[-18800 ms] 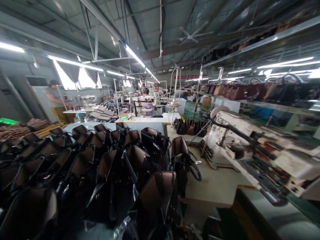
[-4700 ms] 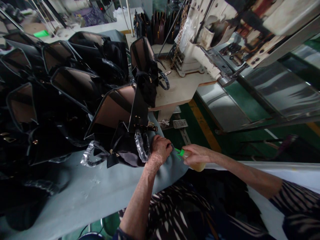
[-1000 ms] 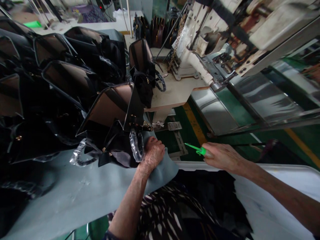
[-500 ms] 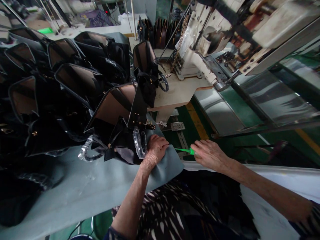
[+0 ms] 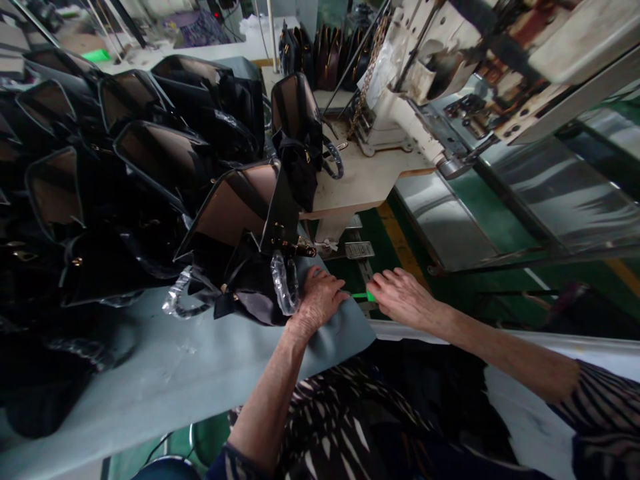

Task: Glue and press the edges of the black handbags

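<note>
Head view: the left hand lies at the corner of a grey-blue sheet, palm down, just beside the nearest black handbag; its fingers are bent and drawn close together, though I cannot tell whether they pinch anything, as the fingertips are partly hidden; the right hand is curled around a green nozzle, which shows between the two hands, its thin tip pointing at the left fingertips; whether the tip touches them cannot be made out, and the rest of what the right hand grips is hidden by its fingers.

The nearest handbag stands open on the sheet, its flap raised to show a brown lining; its looped handles are wrapped in clear plastic, and gold-coloured fittings sit at its right side; more black handbags crowd the sheet behind and to the left; another open bag stands at the left end of a pale tabletop, beside an industrial sewing machine; a metal foot pedal lies below, over the green floor; dark cut pieces lie near the person's patterned clothing.
</note>
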Tool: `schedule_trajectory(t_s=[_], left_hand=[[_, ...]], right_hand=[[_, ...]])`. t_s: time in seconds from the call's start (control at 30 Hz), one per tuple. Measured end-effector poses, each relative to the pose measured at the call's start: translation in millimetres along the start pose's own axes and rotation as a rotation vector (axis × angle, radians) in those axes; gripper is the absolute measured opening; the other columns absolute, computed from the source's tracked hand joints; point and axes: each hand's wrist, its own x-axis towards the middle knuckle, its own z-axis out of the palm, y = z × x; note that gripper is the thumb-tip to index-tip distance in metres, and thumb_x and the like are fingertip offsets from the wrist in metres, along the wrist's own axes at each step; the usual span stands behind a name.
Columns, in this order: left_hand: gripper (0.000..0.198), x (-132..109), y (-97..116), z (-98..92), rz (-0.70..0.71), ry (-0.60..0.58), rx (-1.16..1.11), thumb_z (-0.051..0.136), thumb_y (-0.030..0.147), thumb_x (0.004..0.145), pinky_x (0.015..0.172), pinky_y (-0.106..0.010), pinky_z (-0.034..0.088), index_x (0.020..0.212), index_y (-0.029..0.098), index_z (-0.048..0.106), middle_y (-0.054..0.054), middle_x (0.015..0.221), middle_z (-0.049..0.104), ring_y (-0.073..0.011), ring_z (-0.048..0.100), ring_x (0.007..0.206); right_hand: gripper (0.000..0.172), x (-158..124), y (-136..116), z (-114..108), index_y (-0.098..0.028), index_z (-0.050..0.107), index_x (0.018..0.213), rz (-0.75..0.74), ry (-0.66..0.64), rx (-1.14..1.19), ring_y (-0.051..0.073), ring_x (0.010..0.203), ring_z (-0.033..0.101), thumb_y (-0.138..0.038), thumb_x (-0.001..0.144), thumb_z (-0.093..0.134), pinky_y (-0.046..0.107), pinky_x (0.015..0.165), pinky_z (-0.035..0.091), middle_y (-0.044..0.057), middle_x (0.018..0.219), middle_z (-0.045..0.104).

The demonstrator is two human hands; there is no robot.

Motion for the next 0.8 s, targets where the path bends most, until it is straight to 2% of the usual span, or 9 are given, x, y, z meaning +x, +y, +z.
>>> schedule_trajectory(t_s=[0.1,0.3,0.63,0.8], left_hand=[[0.021,2.3,1.3,-0.1,-0.002,-0.039,0.031,0.053,0.033,0.086,0.097,-0.043,0.025,0.093,0.021,0.068,-0.004,0.089,0.068,-0.0213,0.053,0.093],[0.020,7.4,2.8,2.0,-0.049,-0.065,0.013,0.053,0.028,0.085,0.094,-0.041,0.026,0.076,0.022,0.070,-0.001,0.082,0.068,-0.0183,0.054,0.087],[0.025,6.5,6.1,2.4,-0.096,-0.047,0.028,0.047,0.025,0.088,0.093,-0.036,0.029,0.072,0.020,0.066,0.000,0.081,0.069,-0.0146,0.056,0.082],[0.026,4.1,1.8,7.4,-0.081,-0.055,0.103,0.046,0.021,0.086,0.092,-0.037,0.030,0.068,0.017,0.065,-0.005,0.077,0.066,-0.0180,0.054,0.082]], right_hand=[[0.017,2.7,0.1,0.3,-0.015,0.058,0.095,-0.030,0.021,-0.034,0.023,0.082,0.051,-0.015,0.078,0.053,0.036,0.073,0.029,0.008,0.085,0.060],[0.018,3.9,-0.5,5.5,-0.014,0.058,0.096,-0.042,0.038,-0.054,0.023,0.081,0.050,-0.015,0.079,0.053,0.036,0.073,0.029,0.008,0.084,0.059],[0.018,3.4,-4.0,-1.4,-0.015,0.058,0.096,-0.009,0.043,-0.040,0.022,0.080,0.050,-0.016,0.078,0.055,0.035,0.071,0.028,0.007,0.085,0.059],[0.014,-12.3,3.1,-7.0,-0.016,0.059,0.090,0.057,0.032,-0.060,0.022,0.078,0.050,-0.014,0.076,0.055,0.035,0.071,0.028,0.007,0.081,0.059]])
